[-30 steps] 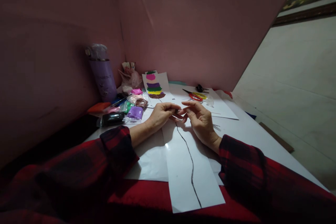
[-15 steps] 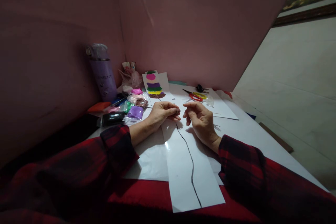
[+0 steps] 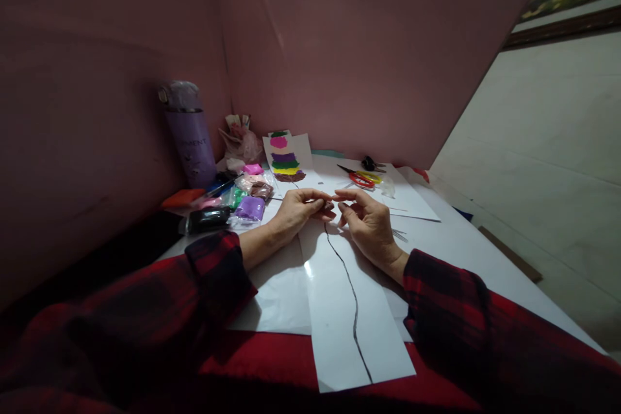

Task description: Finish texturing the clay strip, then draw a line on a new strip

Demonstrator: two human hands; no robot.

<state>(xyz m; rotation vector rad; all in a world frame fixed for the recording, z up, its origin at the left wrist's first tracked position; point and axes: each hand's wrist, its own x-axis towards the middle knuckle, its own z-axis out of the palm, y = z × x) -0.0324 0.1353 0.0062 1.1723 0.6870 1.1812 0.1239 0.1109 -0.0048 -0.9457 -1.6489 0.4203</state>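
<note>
My left hand (image 3: 301, 207) is closed in a pinch on a small lump of brown clay (image 3: 328, 206), mostly covered by the fingers. Close on its right, my right hand (image 3: 367, 220) has its index finger reaching to the left fingertips. A gap shows between its thumb and index finger, with nothing visible in it. Below both hands lies a long white paper strip (image 3: 339, 330) with a wavy black line (image 3: 356, 307) running down it; its upper part is hidden behind my hands.
Left of my hands are several bagged clay pieces, among them a purple pack (image 3: 251, 208) and a black pack (image 3: 208, 218). A purple bottle (image 3: 191, 142) stands behind them. A card with coloured bands (image 3: 285, 158) leans at the back. Red-and-yellow-handled scissors (image 3: 361, 179) lie back right on white sheets.
My right hand has moved slightly left, and its index finger now meets the left fingertips. The left hand stays almost in place with the brown lump.
</note>
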